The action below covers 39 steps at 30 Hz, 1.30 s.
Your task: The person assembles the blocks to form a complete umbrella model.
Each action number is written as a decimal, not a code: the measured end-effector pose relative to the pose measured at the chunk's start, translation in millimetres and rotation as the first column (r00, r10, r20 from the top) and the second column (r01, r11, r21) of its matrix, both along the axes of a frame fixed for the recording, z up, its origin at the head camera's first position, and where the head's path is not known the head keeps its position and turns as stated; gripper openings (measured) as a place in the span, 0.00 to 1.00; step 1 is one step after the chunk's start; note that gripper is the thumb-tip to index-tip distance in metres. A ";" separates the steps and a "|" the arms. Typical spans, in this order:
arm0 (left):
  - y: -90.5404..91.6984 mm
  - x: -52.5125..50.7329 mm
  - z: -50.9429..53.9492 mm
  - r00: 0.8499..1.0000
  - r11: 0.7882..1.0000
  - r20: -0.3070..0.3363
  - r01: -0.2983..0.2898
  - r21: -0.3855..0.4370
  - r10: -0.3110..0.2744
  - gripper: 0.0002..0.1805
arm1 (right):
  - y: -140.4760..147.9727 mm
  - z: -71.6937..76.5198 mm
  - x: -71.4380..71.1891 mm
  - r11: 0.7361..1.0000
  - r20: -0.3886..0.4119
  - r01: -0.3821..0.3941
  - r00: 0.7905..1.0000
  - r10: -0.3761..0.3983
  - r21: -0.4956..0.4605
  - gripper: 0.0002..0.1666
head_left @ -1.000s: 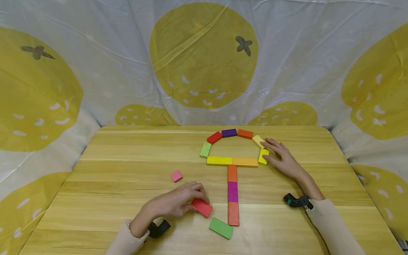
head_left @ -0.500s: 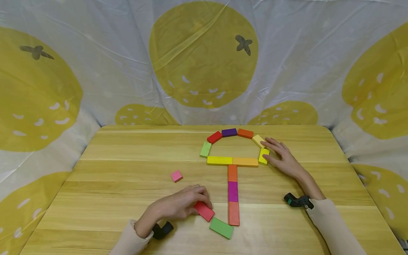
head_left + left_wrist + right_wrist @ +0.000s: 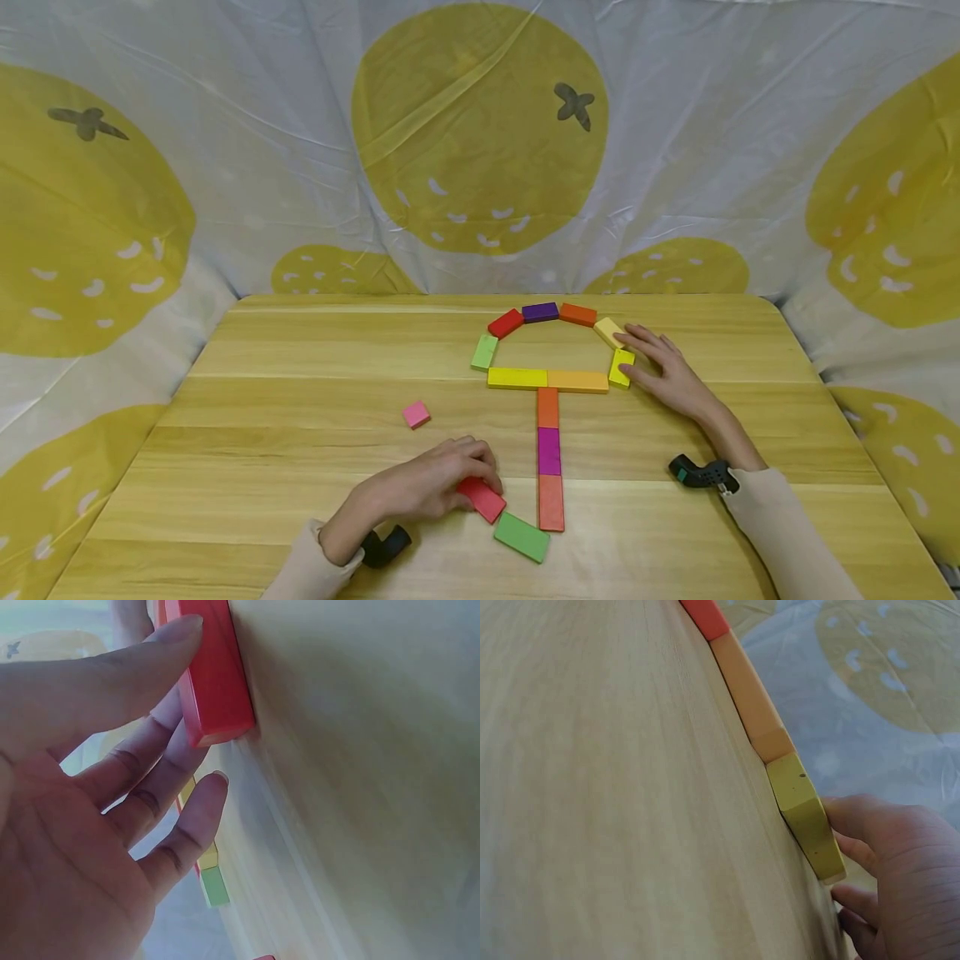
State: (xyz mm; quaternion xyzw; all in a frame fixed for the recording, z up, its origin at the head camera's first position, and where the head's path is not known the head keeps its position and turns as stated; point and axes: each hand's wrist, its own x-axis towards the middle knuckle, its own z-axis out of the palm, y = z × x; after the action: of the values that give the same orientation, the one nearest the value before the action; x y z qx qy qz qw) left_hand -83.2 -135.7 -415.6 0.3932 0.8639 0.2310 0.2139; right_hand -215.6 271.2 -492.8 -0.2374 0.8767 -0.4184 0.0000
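Note:
My left hand (image 3: pixel 435 482) pinches a pinkish-red block (image 3: pixel 483 500) between thumb and fingers, flat on the table; the left wrist view shows the thumb on the red block's side (image 3: pixel 217 675). The block's front corner meets, or nearly meets, a green block (image 3: pixel 522 537) lying at a slant. That green block lies by the foot of a column of orange, purple and coral blocks (image 3: pixel 551 502). At the arch's right side, my right hand (image 3: pixel 663 372) rests its loosely extended fingers against a yellow block (image 3: pixel 620 368) and a pale yellow block (image 3: pixel 608 333).
A long yellow block (image 3: pixel 517 378) and a light orange block (image 3: pixel 577 382) form a bar above the column. Red, purple (image 3: pixel 540 312), orange and light green blocks complete the arch outline. A small pink block (image 3: pixel 416 414) lies apart on the wooden table (image 3: pixel 300 400).
My left hand has slid the pinkish-red block slightly right and toward the front, up to the green block. My right hand has stayed in place.

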 end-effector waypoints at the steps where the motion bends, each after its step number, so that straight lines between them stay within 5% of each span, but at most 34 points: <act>1: 0.2 0.2 -0.1 1.000 1.000 -0.004 0.003 0.002 -0.003 0.12 | -0.1 0.1 0.0 1.000 0.000 0.000 1.000 0.000 -0.001 0.33; 7: 0.5 0.0 -0.8 1.000 1.000 -0.019 0.025 0.012 -0.024 0.12 | 0.0 0.5 0.3 1.000 0.003 -0.003 1.000 0.003 -0.004 0.33; 20: -13.2 -11.2 -5.1 0.995 0.996 0.100 -0.022 0.091 0.012 0.13 | 0.0 -0.2 -0.1 1.000 0.006 -0.002 1.000 0.002 -0.004 0.33; 30: -18.4 -15.8 -4.0 0.993 0.991 0.116 -0.040 0.131 0.025 0.14 | 0.7 0.0 0.1 1.000 0.003 -0.001 1.000 0.001 -0.006 0.33; 35: -43.1 -26.1 7.7 0.991 0.963 0.016 -0.135 0.235 0.135 0.16 | 1.0 -1.1 -1.3 1.000 0.002 -0.005 1.000 0.005 -0.002 0.33; 39: -68.6 -35.6 13.0 0.948 0.914 -0.046 -0.289 0.286 0.314 0.17 | 1.3 -1.1 -1.3 1.000 -0.002 -0.009 1.000 0.008 -0.004 0.33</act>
State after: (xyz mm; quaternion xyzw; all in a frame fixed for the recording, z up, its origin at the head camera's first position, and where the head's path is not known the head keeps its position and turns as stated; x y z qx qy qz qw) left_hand -118.8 -204.2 -402.6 0.2913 0.8822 0.3613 0.0794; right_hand -216.8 272.5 -493.9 -0.2416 0.8750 -0.4196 0.0004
